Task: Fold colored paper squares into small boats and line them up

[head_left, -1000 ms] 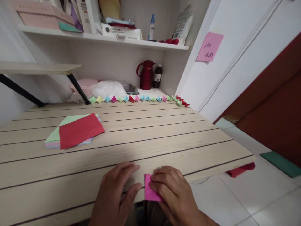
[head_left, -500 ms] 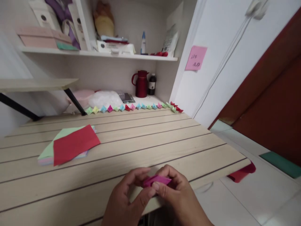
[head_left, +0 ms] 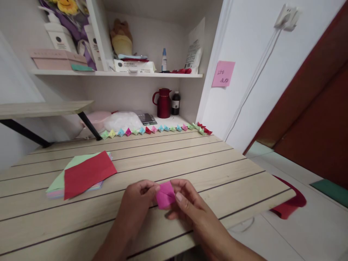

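Note:
A small folded magenta paper [head_left: 165,195], roughly square with a crease across its face, is held up just above the near part of the table. My left hand [head_left: 140,201] pinches its left edge between thumb and fingertips. On the other side, my right hand [head_left: 190,203] grips the right edge, thumb in front and fingers curled behind. To the left lies a red paper sheet [head_left: 88,174] on top of a stack of pastel paper [head_left: 56,185].
Small folded paper pieces [head_left: 160,128] in several colours line the back of the wooden table [head_left: 168,161]. Behind them stand a red jug [head_left: 163,103] and a dark bottle [head_left: 175,103]. A raised wooden shelf [head_left: 46,108] is at left; a red stool [head_left: 290,201] sits beyond the right edge.
The magenta paper has turned from edge-on to showing a flat square face. Both hands have shifted slightly up and left in view, and the left fingers now pinch the paper's side.

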The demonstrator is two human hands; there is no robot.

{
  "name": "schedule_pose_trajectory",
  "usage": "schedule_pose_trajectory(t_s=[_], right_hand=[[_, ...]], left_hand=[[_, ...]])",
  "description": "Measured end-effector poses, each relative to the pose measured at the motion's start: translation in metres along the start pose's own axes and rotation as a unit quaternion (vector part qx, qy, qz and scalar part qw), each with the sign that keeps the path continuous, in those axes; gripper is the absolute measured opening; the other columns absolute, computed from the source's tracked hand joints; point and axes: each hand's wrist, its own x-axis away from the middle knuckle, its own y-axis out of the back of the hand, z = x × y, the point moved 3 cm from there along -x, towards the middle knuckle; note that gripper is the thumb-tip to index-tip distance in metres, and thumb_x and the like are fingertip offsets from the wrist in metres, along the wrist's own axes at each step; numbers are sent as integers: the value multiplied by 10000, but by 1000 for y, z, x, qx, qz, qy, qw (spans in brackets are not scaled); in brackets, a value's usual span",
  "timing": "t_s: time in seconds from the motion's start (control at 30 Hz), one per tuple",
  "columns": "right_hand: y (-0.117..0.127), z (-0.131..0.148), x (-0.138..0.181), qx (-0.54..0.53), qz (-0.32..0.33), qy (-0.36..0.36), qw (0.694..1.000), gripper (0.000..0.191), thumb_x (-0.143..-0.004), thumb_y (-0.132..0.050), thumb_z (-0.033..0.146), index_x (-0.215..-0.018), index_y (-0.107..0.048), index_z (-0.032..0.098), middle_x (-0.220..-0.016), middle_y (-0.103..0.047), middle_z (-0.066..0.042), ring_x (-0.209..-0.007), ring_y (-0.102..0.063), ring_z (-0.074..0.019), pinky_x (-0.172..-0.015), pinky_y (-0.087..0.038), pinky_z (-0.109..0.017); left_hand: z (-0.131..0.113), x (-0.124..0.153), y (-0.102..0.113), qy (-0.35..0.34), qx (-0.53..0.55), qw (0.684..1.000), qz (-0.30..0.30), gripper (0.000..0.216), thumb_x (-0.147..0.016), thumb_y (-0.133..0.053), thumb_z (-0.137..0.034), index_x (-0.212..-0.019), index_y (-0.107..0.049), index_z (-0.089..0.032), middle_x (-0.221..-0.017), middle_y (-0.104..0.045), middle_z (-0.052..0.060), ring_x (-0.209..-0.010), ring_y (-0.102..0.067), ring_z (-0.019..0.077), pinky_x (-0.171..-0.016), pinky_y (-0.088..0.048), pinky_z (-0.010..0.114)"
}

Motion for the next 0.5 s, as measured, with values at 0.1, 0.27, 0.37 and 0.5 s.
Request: schedule_pose_trajectory(t_s=[0.1, 0.27, 0.37, 0.5], right_hand=[[19, 7, -19, 162, -39, 77, 983, 353, -904, -549, 403, -1230, -508, 276, -1172, -567, -78, -925, -613, -189, -845, -513, -388], [22, 18, -57, 414, 121, 198, 880, 203, -848, -568, 137, -979, -679, 245, -1138, -554, -68, -1105, -543, -202, -978, -445, -388], [14, 21, -72, 500, 180, 257, 807, 396, -785, -618, 77, -1133, -647, 265, -1225, -531, -70, -1140, -525, -200, -973, -441, -370], [4, 19, -84, 575, 229, 322, 716, 259, -826, -638, 149, -1064, -681, 242, -1120, -634, -60, -1056, -571, -198, -926, -435, -375]], left_hand=[[4, -23, 15, 10, -60, 997, 46, 244, -682, -624, -381, -590, -652, -156, -542, -593, -5, -559, -545, 145, -570, -419, 253], [14, -52, 29, -25, -174, 981, 86, 178, -661, -561, -297, -582, -637, -158, -519, -527, -32, -525, -466, 123, -503, -328, 226], [16, -63, 30, -42, -203, 973, 104, 160, -639, -561, -272, -575, -656, -160, -517, -525, -35, -543, -459, 126, -503, -300, 225], [15, -71, 28, -70, -226, 963, 126, 164, -664, -562, -272, -623, -678, -164, -558, -558, -34, -576, -488, 131, -527, -322, 227]])
